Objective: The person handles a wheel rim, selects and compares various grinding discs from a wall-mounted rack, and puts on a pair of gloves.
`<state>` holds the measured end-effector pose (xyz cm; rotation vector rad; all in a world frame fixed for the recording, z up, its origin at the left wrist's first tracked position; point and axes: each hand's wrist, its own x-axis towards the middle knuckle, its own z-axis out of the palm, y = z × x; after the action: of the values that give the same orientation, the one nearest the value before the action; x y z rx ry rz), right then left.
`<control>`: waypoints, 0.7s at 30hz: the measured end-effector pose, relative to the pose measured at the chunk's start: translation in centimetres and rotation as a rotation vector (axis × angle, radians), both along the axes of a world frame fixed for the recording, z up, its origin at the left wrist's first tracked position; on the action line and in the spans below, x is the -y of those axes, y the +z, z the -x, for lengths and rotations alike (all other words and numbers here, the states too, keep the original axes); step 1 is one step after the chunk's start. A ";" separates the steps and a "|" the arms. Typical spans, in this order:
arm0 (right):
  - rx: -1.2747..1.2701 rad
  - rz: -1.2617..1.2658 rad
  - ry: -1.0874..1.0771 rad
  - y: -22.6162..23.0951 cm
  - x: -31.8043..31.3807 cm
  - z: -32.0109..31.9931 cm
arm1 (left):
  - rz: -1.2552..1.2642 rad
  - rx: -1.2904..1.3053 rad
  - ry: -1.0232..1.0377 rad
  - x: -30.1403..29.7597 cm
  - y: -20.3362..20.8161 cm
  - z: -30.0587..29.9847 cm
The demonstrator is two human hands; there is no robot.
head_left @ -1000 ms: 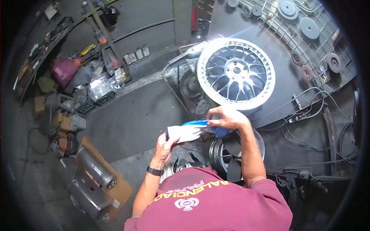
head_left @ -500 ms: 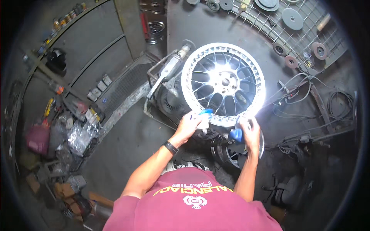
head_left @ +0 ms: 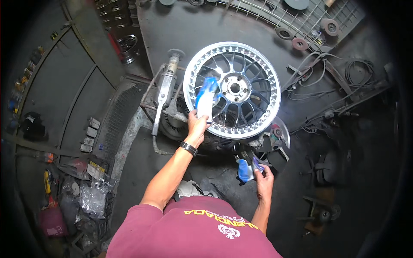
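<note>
A shiny multi-spoke alloy wheel rim lies face up in front of me. Over its left side, my left hand grips a blue and white work glove by its white end, the blue end stretching over the spokes. Whether the glove touches the wheel I cannot tell. Below the wheel and to the right, my right hand pinches a second blue and white work glove, which hangs crumpled from the fingers, apart from the wheel.
A hand-held power tool with a round disc leans on a metal frame left of the wheel. Several abrasive discs hang on a wire rack at the far right. Cables coil below it. Plastic-wrapped items crowd the left side.
My left hand has moved its glove up over the wheel's left side. My right hand has dropped away from the wheel's edge with the other glove. The view has shifted.
</note>
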<state>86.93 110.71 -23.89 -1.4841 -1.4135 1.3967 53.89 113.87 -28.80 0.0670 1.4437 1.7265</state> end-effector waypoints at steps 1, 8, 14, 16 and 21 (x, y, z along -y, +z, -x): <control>-0.002 -0.005 0.012 0.0 0.9 0.5 | -0.020 -0.033 0.063 0.9 -0.6 -0.4; -0.086 -0.012 -0.017 0.3 6.9 3.8 | -0.007 -0.845 -0.212 8.7 -0.7 -8.2; -0.104 -0.187 -0.046 -0.4 13.5 5.0 | -0.018 -0.105 -0.826 17.5 3.9 -13.7; 0.090 -0.396 0.011 -0.7 16.3 5.1 | -0.153 -0.150 -0.781 19.9 1.9 -14.1; 0.194 -0.550 0.122 -1.8 22.4 5.0 | -0.189 0.091 -0.708 26.2 0.1 -12.6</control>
<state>81.91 88.27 -25.66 -1.2042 -1.8503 0.8387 66.49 87.63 -28.69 0.5291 1.0102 1.2456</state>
